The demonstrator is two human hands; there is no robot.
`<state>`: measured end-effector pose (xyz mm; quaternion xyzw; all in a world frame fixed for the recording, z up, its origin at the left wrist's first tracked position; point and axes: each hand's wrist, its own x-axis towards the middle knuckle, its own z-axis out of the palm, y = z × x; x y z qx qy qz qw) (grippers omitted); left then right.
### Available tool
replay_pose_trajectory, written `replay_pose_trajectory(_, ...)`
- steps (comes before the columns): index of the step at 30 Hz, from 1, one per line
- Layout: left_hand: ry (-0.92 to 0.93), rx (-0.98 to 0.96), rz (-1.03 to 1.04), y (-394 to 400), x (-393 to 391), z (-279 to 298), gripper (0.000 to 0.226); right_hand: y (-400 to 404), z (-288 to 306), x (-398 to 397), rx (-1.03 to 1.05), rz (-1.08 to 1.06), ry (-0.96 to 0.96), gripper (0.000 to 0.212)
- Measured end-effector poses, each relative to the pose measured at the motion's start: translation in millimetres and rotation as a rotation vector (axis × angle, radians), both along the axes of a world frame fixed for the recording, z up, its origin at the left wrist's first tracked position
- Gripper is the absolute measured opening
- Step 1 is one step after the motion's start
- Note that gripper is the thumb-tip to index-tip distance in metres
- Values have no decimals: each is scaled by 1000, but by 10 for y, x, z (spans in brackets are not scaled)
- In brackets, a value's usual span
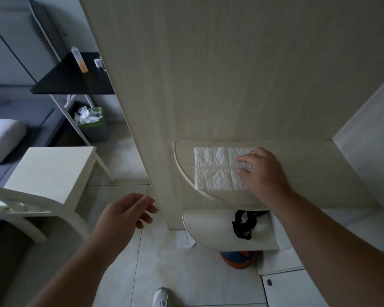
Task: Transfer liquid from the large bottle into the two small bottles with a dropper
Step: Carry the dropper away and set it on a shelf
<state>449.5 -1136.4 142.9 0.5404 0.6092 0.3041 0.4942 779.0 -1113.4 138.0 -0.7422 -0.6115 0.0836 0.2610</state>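
Observation:
A clear plastic dropper (217,167) lies across a white paper towel (213,168) on a rounded wooden shelf (297,169). My right hand (262,171) reaches over the towel and pinches the dropper's bulb end between thumb and fingers. My left hand (124,213) hangs in the air left of the wooden panel, fingers loosely curled, holding nothing. Far off at the upper left, the large bottle (79,59) with orange liquid at its bottom stands on a black table (75,83). One small bottle (97,62) stands beside it, partly hidden by the panel.
A tall wooden panel (186,74) rises between the shelf and the black table. A white stool (51,171) and a chair back (20,200) stand at the left. A bin (93,125) with a green liner sits under the table. A lower shelf (220,231) holds a black strap (244,224).

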Motion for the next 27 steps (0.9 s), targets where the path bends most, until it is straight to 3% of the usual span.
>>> replay_pose_trajectory(7, -16, 18, 55, -72, -192, -25, 19, -311, 121, -567, 91, 126, 323, 7)
replay_pose_trajectory(11, -22, 10, 94, -123, -477, -79, 17, -379, 35, -966, -6, 176, 545, 7)
replay_pose_trajectory(27, -19, -60, 247, 506, -2657, -328, 13, 292, -606, -3054, -422, 57, 1007, 12)
